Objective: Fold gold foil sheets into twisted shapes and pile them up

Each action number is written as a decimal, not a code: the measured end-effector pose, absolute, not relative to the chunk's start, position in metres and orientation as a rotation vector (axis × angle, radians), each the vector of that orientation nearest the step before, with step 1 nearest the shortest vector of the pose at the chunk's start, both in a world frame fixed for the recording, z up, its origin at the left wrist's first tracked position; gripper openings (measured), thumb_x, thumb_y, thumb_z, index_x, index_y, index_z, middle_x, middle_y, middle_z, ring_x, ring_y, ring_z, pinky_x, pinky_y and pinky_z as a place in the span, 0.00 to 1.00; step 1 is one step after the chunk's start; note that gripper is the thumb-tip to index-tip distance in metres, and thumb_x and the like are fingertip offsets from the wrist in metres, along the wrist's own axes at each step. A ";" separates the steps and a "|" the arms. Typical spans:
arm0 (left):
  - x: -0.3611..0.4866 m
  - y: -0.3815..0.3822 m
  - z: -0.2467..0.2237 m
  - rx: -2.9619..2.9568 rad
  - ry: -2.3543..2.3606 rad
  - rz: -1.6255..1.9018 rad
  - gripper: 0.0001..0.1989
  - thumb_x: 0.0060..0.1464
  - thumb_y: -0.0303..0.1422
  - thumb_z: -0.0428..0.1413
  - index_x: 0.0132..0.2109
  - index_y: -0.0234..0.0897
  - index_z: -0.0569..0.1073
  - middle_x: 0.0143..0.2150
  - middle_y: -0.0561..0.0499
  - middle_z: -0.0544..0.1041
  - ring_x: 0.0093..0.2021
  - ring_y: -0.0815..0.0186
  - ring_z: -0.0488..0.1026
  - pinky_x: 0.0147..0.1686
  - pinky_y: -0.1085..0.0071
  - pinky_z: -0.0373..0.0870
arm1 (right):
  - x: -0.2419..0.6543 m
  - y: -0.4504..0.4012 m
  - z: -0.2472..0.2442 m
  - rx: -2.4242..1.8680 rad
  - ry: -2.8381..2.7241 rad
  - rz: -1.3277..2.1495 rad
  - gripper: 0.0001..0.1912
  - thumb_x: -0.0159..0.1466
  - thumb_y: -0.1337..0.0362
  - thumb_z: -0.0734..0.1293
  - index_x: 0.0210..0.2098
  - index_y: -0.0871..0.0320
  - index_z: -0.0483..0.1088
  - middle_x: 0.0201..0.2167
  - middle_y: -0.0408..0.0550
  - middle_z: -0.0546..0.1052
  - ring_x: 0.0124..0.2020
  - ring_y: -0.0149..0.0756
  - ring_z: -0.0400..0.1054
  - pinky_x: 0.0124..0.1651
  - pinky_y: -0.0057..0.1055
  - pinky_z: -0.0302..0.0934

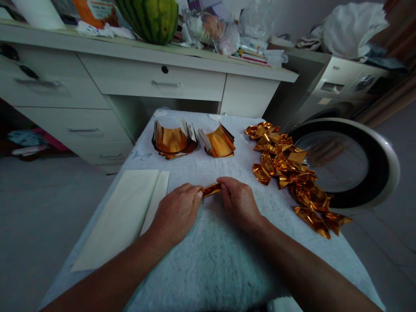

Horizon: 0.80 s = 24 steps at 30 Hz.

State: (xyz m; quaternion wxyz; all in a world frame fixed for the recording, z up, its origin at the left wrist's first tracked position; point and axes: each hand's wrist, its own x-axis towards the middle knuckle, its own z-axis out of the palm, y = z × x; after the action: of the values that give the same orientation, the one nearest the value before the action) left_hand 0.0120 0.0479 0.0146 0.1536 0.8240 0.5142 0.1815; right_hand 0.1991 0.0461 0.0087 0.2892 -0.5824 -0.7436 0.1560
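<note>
Between my two hands is a narrow folded strip of shiny gold foil paper (211,190), held just above or on the cloth-covered table. My left hand (178,210) pinches its left end, and my right hand (238,201) grips the right end; the fingertips partly hide both ends. Beyond the hands stand two curved stacks of gold foil sheets, a left stack (172,139) and a right stack (221,142). To the right lies a heap of folded gold foil pieces (282,160). Pale paper sheets (120,212) lie flat beside my left forearm.
A white desk (136,78) with drawers stands behind the table, carrying a watermelon (149,17) and plastic bags. At the right, a washing machine (338,82) has its round door (344,160) swung out close to the foil heap.
</note>
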 end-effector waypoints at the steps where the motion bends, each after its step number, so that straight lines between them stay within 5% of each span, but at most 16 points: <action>1: 0.011 0.048 0.015 2.360 1.468 0.531 0.19 0.66 0.32 0.41 0.46 0.37 0.77 0.39 0.46 0.80 0.40 0.59 0.78 0.41 0.62 0.75 | 0.199 0.046 0.009 -1.544 -1.980 0.420 0.15 0.66 0.71 0.59 0.47 0.60 0.74 0.40 0.52 0.81 0.38 0.38 0.75 0.43 0.32 0.66; 8: 0.010 0.051 0.015 2.301 1.443 0.626 0.17 0.65 0.31 0.42 0.44 0.37 0.77 0.40 0.47 0.81 0.40 0.60 0.78 0.43 0.63 0.73 | 0.197 0.046 0.013 -1.522 -1.934 0.468 0.10 0.64 0.70 0.60 0.37 0.58 0.73 0.28 0.44 0.77 0.27 0.31 0.70 0.33 0.27 0.58; 24: 0.013 0.050 0.017 2.252 1.502 0.579 0.18 0.66 0.34 0.41 0.37 0.37 0.74 0.33 0.49 0.78 0.35 0.60 0.76 0.36 0.65 0.67 | 0.194 0.042 0.015 -1.511 -1.922 0.584 0.07 0.62 0.71 0.60 0.34 0.58 0.69 0.22 0.40 0.71 0.22 0.29 0.63 0.28 0.25 0.52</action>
State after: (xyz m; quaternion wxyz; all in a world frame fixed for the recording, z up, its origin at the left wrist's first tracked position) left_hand 0.0131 0.0496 0.0171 0.1854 0.7994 0.5332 0.2054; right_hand 0.1938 0.0420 0.0149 0.3090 -0.5718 -0.7271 0.2212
